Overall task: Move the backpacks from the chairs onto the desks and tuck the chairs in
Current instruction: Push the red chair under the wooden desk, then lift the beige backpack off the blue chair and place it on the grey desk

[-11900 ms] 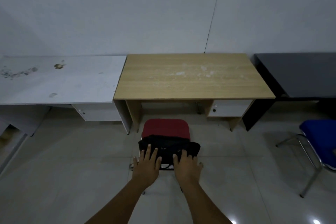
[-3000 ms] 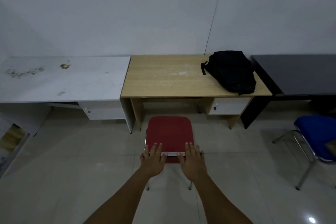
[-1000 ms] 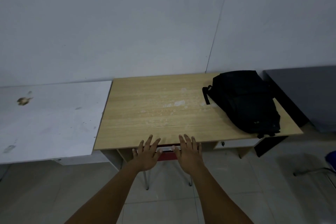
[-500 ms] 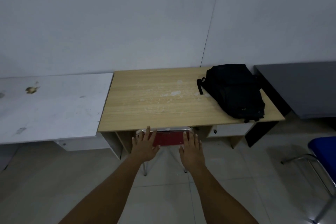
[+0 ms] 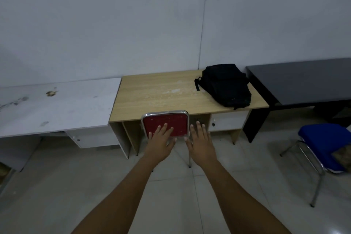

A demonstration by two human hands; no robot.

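The black backpack [image 5: 226,86] lies flat on the right end of the wooden desk [image 5: 161,95]. The red chair [image 5: 167,121] stands pushed under that desk, so only its chrome-framed backrest and rear legs show. My left hand [image 5: 160,140] is spread in front of the backrest's lower part. My right hand [image 5: 199,139] is spread at the backrest's right edge. Both hands hold nothing, and I cannot tell whether they touch the chair. A blue chair [image 5: 322,144] stands away from the desks at the right, with something brownish at its near corner.
A stained white desk [image 5: 57,104] adjoins the wooden one on the left, and a dark grey desk [image 5: 300,80] adjoins it on the right. All three stand against a pale wall. Tiled floor [image 5: 57,186] lies in front.
The red chair slid under the wooden desk, pushed by both hands. In the last half second the view pulled back from the desk, and my hands are flat and spread at the backrest.
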